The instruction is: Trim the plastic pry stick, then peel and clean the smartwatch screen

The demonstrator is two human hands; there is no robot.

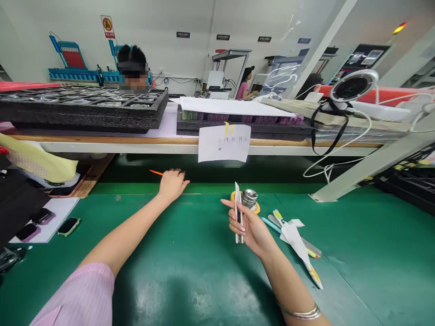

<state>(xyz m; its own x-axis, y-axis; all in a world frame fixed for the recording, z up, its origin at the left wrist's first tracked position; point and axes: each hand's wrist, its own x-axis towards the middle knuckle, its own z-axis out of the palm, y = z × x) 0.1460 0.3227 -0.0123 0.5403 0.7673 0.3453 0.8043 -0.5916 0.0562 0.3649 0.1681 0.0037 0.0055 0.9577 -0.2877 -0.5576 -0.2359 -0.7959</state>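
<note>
My left hand [172,184] rests at the back of the green worktop, its fingers curled over a thin orange stick [155,172] whose tip pokes out on the left. The fingertips are partly hidden. My right hand [249,226] holds a slim, upright white piece [237,213] with a dark band along it; the index finger points left. Just behind that hand a small metal pot [250,196] stands on a yellow ring [257,208]. To the right lies a toothbrush [316,275] wrapped in white paper, beside a light-blue stick [270,223] and other slim tools.
A shelf [152,148] crosses above the worktop, bearing black foam trays [81,113], a paper note [224,144] and a webcam-like device [353,86] with hanging cables. Small watch-like devices [69,226] lie at left. A slanted white post [367,167] stands right. Two people are beyond.
</note>
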